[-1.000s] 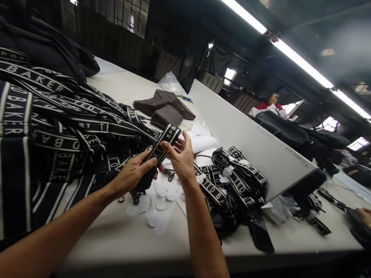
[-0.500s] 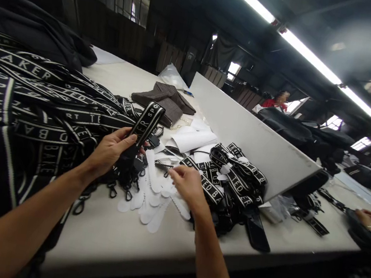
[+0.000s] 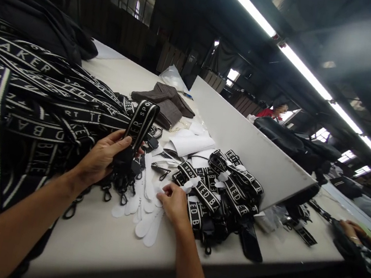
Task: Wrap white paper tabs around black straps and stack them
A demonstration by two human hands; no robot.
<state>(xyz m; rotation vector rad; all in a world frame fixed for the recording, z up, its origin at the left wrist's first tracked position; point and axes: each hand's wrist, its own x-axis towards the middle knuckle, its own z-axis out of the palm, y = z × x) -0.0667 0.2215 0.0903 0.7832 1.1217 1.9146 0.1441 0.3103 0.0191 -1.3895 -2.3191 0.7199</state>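
Note:
My left hand (image 3: 101, 154) grips a folded black webbing strap (image 3: 142, 121) with white lettering and pale edge stripes. Metal snap hooks (image 3: 123, 198) dangle below that hand, beside the fan of white strips. My right hand (image 3: 174, 203) is down at these round-ended white strips (image 3: 146, 231), thumb and forefinger pinched on one; its fingertips partly cover the spot. Right behind that hand lies a pile of rolled lettered straps (image 3: 238, 191), some with white bands around them. A loose hook (image 3: 164, 174) rests above my right fingers.
A large heap of lettered straps (image 3: 41, 110) covers the table's left side. Brown fabric (image 3: 166, 103) and white sheets (image 3: 190, 143) lie behind. A white board (image 3: 241, 136) stands slanted at the back. A dark phone (image 3: 252, 242) lies near the front edge. Another person's hands (image 3: 354, 231) are far right.
My right hand has moved down and left, from above the white strips to a pinch among them. The left hand still holds the folded strap. The camera view has shifted slightly.

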